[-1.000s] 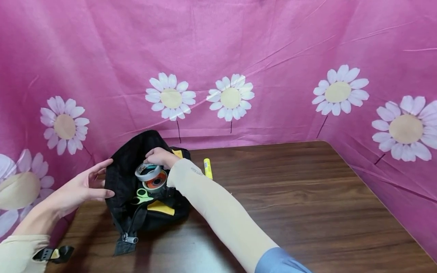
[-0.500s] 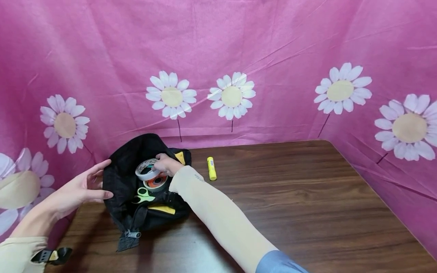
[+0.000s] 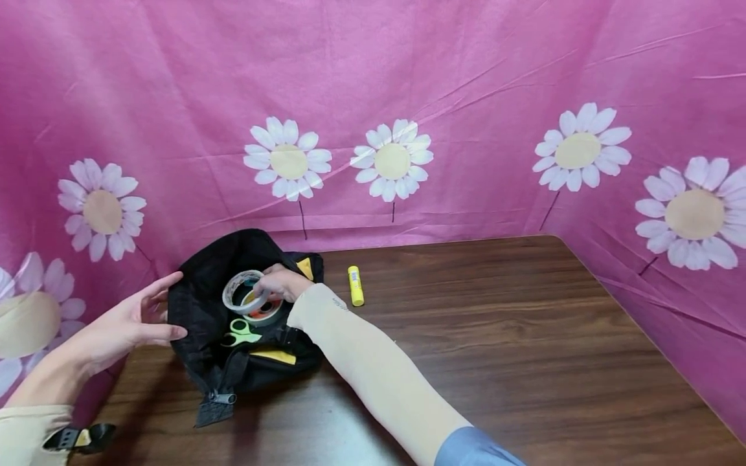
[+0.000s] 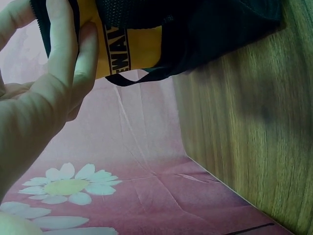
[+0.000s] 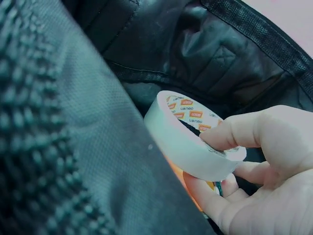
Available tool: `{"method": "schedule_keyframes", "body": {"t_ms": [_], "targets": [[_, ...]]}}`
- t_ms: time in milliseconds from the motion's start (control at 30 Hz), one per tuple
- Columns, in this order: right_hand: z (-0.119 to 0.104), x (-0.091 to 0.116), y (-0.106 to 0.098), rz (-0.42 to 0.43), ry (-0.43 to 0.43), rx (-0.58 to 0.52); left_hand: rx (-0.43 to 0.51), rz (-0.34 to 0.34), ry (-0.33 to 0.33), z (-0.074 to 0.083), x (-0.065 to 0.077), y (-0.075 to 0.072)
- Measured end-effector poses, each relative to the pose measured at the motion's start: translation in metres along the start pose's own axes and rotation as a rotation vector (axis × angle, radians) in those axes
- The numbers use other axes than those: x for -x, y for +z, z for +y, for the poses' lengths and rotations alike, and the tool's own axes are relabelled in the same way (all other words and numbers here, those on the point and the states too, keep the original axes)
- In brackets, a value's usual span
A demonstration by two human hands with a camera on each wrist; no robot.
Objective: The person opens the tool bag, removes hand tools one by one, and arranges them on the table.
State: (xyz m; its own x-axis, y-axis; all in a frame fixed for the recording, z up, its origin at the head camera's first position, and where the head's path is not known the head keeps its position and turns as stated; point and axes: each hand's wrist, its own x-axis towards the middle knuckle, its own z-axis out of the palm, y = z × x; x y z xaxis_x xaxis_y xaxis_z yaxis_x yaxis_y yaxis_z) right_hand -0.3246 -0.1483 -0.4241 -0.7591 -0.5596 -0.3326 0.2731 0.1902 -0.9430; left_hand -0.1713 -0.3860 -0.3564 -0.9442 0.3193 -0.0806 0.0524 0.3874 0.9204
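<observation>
A black tool bag (image 3: 198, 310) with yellow patches stands open-topped at the left of the table. My left hand (image 3: 131, 327) grips its left rim; the left wrist view shows those fingers (image 4: 63, 44) against the zipped edge and yellow panel. Inside the bag, my right hand (image 3: 282, 283) pinches a roll of white tape (image 3: 233, 292). In the right wrist view the thumb lies inside the ring of the tape roll (image 5: 178, 142), with fingers outside and below. Another roll with an orange core (image 3: 271, 312) lies beneath, partly covered. Green-handled scissors (image 3: 241, 333) lie nearer the front.
A yellow glue stick (image 3: 355, 286) lies on the brown wooden table (image 3: 495, 336), right of the bag. Behind the table hangs a pink cloth (image 3: 466, 65) with white daisies. A zip pull (image 3: 223, 398) hangs at the bag's front corner.
My right hand has come round to the white tape roll's right side and taken hold of it. The roll has tilted and shifted slightly left. My left hand stays on the bag's rim.
</observation>
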Motion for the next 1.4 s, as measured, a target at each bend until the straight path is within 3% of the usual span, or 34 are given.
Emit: {"method": "schedule_keyframes", "body": {"t_ms": [267,600,767,933,1167,1400], "targets": [[-0.005,0.004,0.010,0.041,0.001,-0.003,0.006,0.015,-0.008,0.003,0.006,0.002],[-0.022,0.033,0.002,0.026,0.019,0.135,0.021,0.044,-0.064,0.011,0.003,0.005],[-0.043,0.050,0.004,-0.010,0.053,0.213,0.013,0.048,-0.070,0.014,0.004,0.002],[-0.080,0.070,0.000,-0.093,0.056,0.270,0.005,0.039,-0.052,0.019,0.003,0.003],[-0.117,0.103,-0.027,-0.160,0.032,0.312,0.017,0.017,-0.048,0.021,0.004,0.002],[-0.117,0.132,-0.082,-0.224,-0.063,0.192,0.023,0.001,-0.056,0.022,0.002,0.002]]}}
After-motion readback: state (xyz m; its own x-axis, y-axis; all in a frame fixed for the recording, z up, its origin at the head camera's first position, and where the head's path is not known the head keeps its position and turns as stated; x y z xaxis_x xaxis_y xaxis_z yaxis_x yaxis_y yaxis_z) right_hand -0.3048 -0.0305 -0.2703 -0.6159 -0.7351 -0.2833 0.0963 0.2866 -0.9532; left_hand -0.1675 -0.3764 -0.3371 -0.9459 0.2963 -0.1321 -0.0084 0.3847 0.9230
